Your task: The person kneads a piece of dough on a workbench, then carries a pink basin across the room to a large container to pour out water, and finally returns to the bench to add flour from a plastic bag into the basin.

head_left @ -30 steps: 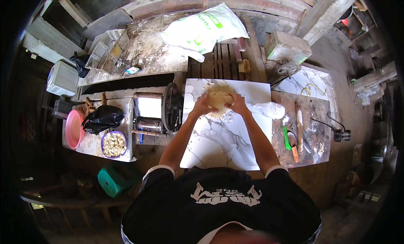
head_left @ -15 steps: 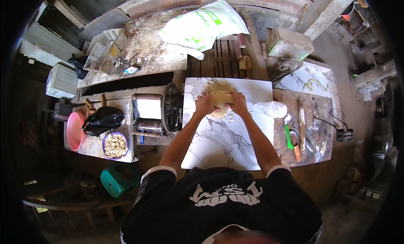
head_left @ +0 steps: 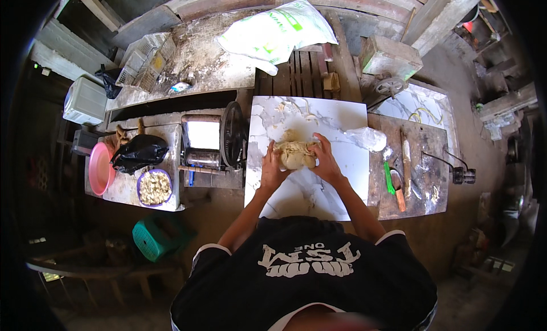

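A pale lump of dough (head_left: pixel 297 156) sits on the white marble-patterned board (head_left: pixel 319 189), its top folded and rough. My left hand (head_left: pixel 273 165) cups its left side, and my right hand (head_left: pixel 326 161) grips it from the right with the fingers curled round its far edge. The undersides of both palms are hidden. Beyond the lump lie a small separate scrap of dough (head_left: pixel 289 134) and scattered crumbs. A crumpled clear plastic bag (head_left: pixel 371 140) rests on the board's right edge.
Left of the board stands a roller machine (head_left: pixel 203 139) with a dark wheel. Further left are a pink basin (head_left: pixel 101 168), a black bag (head_left: pixel 140 154) and a purple-rimmed bowl (head_left: pixel 154 188). To the right lie a green-handled tool (head_left: pixel 389 178) and a wooden stick (head_left: pixel 406 160). A white sack (head_left: pixel 279 31) lies behind.
The dough has come nearer to me and is gathered into a thicker, folded lump. Both hands have moved back with it and now hold its sides.
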Demonstrator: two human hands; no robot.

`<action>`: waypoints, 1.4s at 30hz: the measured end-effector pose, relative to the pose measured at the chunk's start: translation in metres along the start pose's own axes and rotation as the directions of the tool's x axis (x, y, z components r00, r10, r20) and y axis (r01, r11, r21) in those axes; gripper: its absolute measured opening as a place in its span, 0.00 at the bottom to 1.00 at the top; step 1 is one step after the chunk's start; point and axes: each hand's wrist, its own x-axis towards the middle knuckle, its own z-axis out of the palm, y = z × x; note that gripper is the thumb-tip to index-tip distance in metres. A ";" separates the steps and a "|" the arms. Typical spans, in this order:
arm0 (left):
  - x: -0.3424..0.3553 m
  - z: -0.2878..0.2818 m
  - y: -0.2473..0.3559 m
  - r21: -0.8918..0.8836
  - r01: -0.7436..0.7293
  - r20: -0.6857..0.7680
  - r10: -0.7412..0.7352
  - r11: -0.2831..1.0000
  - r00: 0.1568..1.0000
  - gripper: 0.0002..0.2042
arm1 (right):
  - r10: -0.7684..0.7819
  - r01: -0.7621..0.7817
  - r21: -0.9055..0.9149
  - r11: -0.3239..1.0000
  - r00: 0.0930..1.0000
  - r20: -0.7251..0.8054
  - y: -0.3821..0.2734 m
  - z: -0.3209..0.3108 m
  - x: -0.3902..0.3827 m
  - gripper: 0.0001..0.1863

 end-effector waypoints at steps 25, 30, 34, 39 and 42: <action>0.028 -0.019 0.007 -0.148 0.199 0.330 -0.141 0.969 0.934 0.28 | 0.341 -0.326 -0.116 0.938 0.929 0.143 -0.030 0.014 0.006 0.33; 0.019 -0.012 0.004 -0.096 0.195 0.178 -0.176 0.976 0.968 0.26 | 0.400 -0.383 -0.197 0.902 0.915 0.053 -0.038 0.028 0.010 0.32; 0.038 -0.010 0.001 -0.021 0.185 0.158 -0.180 0.982 0.971 0.24 | 0.468 -0.449 -0.271 0.851 0.884 0.005 -0.029 0.039 0.020 0.31; 0.056 -0.015 -0.013 -0.022 0.127 0.274 -0.116 0.992 0.955 0.29 | 0.541 -0.474 -0.289 0.832 0.809 0.230 -0.024 0.023 0.040 0.42; 0.058 -0.018 -0.026 -0.108 -0.115 0.297 0.142 0.987 0.944 0.45 | 0.460 -0.363 -0.309 0.879 0.817 0.348 -0.029 0.010 0.045 0.52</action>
